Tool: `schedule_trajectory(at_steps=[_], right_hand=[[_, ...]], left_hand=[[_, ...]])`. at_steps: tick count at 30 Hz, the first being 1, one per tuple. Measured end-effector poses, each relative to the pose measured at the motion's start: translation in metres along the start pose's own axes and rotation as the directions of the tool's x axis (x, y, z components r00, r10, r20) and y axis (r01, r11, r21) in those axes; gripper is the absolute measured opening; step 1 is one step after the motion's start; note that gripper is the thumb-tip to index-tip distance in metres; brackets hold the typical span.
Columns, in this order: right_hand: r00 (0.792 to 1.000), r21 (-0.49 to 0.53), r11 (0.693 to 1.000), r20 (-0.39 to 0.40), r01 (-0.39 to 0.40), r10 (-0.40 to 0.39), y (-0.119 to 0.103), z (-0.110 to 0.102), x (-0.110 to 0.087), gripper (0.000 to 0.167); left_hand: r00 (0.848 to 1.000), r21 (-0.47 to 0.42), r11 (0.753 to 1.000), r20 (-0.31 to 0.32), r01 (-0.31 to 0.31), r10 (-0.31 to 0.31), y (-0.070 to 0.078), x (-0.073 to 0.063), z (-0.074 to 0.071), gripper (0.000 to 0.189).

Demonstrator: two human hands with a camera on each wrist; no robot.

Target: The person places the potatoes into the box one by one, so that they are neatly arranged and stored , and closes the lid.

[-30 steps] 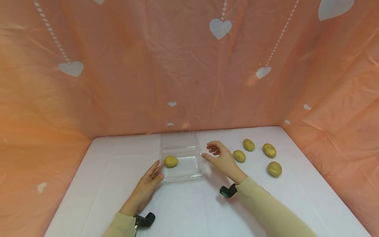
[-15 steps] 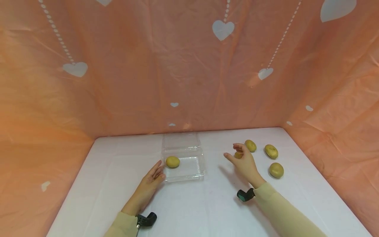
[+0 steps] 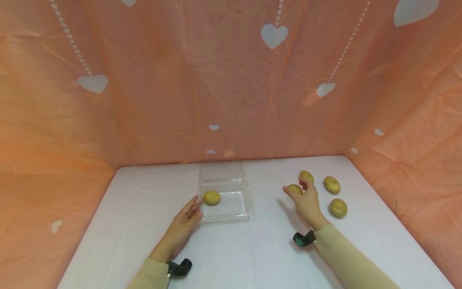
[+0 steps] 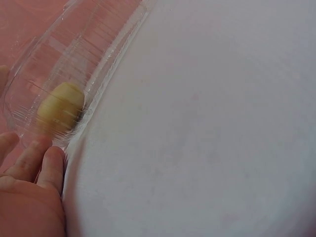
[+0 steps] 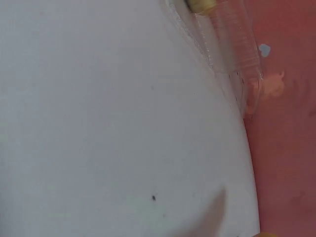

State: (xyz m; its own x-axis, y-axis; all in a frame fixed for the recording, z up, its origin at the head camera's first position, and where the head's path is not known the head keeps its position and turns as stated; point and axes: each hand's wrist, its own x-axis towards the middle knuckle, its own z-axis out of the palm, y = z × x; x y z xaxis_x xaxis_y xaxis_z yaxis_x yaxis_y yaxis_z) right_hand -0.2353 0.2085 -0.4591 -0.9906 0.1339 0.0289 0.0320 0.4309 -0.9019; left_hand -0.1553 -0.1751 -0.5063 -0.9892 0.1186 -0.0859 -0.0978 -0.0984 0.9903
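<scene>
A yellow potato [image 3: 212, 197] lies at the left end of a clear hinged plastic box [image 3: 227, 218], whose lid [image 3: 221, 171] is folded back. My left hand [image 3: 178, 230] rests beside the box's left side with fingers extended; in the left wrist view the fingertips [image 4: 52, 163] are at its edge. At the right, my right hand [image 3: 306, 202] is around a second potato [image 3: 295, 189], thumb to its left and fingers to its right. A firm grip is not visible. The right wrist view shows only a blurred thumb and a yellow sliver at the bottom edge.
Behind and right of the right hand lie more potatoes: one behind its fingers [image 3: 306, 176], one at the far right [image 3: 332, 185] and one nearer [image 3: 338, 208]. A white cloth covers the table [image 3: 231, 257]. An orange curtain [image 3: 231, 100] with hearts hangs behind it.
My right hand has moved right, from beside the box to the nearest potato, which now sits between thumb and fingers. The left hand has stayed at the box.
</scene>
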Motion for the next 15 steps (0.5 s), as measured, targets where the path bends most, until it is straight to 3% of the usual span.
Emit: schedule_trajectory(at_steps=[15], right_hand=[[0.983,0.094,0.980,0.064,-0.178,0.172,0.014,-0.005,0.004,0.094]], left_hand=[[1.000,0.008,1.000,-0.002,0.003,-0.003,0.001,-0.001,0.000,0.069]])
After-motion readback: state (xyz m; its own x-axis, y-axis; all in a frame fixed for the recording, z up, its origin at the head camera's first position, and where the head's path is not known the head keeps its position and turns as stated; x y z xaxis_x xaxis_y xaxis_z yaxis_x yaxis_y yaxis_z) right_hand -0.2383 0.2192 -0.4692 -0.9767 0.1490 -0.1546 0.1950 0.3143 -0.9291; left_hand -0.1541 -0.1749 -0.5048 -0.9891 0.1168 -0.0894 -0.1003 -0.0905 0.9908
